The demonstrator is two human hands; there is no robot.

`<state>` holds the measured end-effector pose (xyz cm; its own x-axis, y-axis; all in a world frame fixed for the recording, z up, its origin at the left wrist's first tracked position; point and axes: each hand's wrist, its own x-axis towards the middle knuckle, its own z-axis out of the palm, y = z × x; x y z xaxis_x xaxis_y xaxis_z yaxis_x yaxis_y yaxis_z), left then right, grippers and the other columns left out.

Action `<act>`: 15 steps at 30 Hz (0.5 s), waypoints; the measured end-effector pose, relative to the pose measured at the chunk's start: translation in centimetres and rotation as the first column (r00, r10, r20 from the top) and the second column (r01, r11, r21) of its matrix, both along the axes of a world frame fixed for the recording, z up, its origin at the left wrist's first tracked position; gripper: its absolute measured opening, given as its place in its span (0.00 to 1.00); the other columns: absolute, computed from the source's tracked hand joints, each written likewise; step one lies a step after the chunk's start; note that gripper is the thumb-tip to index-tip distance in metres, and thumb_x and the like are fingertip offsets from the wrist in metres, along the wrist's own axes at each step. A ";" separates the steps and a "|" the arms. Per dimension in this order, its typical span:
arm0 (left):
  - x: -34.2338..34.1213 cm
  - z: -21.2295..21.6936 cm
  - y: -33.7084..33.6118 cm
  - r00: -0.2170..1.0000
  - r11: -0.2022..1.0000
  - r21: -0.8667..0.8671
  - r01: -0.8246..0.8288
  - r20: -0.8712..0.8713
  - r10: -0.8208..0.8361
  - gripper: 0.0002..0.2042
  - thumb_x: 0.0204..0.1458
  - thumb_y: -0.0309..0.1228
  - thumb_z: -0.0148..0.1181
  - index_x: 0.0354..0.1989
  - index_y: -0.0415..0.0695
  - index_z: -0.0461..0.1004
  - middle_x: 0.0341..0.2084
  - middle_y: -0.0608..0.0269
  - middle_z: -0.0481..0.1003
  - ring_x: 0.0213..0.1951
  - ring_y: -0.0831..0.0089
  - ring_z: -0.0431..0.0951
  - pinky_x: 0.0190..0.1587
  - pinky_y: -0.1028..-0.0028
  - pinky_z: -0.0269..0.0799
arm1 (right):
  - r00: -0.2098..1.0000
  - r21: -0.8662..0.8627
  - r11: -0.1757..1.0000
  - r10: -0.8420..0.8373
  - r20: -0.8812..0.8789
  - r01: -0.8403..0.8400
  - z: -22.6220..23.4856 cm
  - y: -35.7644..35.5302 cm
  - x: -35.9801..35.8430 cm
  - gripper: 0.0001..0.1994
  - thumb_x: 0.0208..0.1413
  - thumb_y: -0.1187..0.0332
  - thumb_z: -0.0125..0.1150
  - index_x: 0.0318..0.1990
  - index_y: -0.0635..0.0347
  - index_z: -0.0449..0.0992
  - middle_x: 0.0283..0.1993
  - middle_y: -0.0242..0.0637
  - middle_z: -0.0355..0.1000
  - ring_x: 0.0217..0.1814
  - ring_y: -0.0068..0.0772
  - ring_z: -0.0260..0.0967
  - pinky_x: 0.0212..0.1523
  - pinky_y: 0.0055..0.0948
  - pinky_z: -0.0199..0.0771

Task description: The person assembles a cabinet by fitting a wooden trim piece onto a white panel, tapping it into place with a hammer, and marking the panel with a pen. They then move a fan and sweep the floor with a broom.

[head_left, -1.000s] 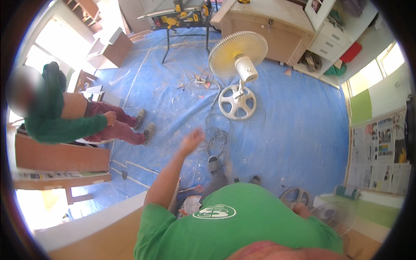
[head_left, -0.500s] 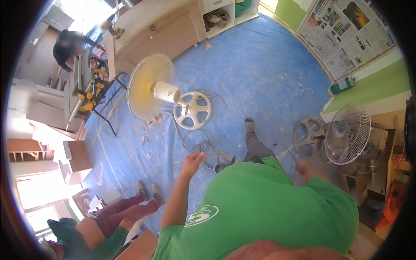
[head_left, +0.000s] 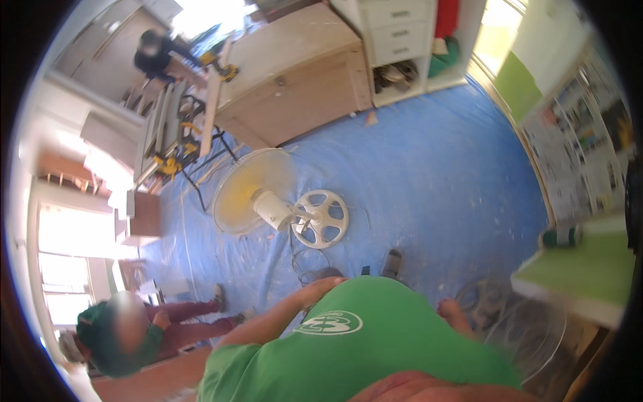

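Observation:
My left hand [head_left: 323, 289] lies low against the front of my green shirt [head_left: 395, 321], its fingers stretched out and holding nothing visible. On the other side of the shirt, my right hand [head_left: 454, 313] is small and slightly blurred. Its fingers look curled; whatever they hold, if anything, is hidden. A white standing fan [head_left: 273, 209] with a yellow centre stands ahead of my left hand, on a spoked round base [head_left: 339, 228]. Grey cord [head_left: 309, 258] lies coiled by that base. Near my right hand, a second fan [head_left: 526, 338] is blurred, with a spoked base [head_left: 479, 301] beside it.
Blue sheeting [head_left: 429, 181] covers the floor. A wooden cabinet [head_left: 301, 94] stands ahead, with a yellow-black drill [head_left: 228, 70] at its left. One person works by a saw stand [head_left: 167, 144]; another person [head_left: 127, 335] is at lower left. A green canister [head_left: 561, 237] is at right.
My view has tilted up and shifted left. My left hand has come down to my shirt. The thin dark cord that hung from my right hand no longer shows.

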<state>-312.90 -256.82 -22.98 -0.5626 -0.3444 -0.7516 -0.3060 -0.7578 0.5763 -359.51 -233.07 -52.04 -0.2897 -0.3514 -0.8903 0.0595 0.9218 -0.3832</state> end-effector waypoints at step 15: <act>-1.9 0.6 -34.4 0.977 0.886 -0.460 0.060 -0.155 -0.147 0.29 0.66 0.52 0.41 0.69 0.46 0.60 0.68 0.54 0.61 0.67 0.58 0.61 0.70 0.65 0.51 | 0.620 -0.593 0.354 0.710 -0.332 -0.723 23.5 -75.7 14.0 0.17 0.56 0.64 0.64 0.51 0.60 0.76 0.31 0.33 0.72 0.29 0.25 0.70 0.29 0.29 0.70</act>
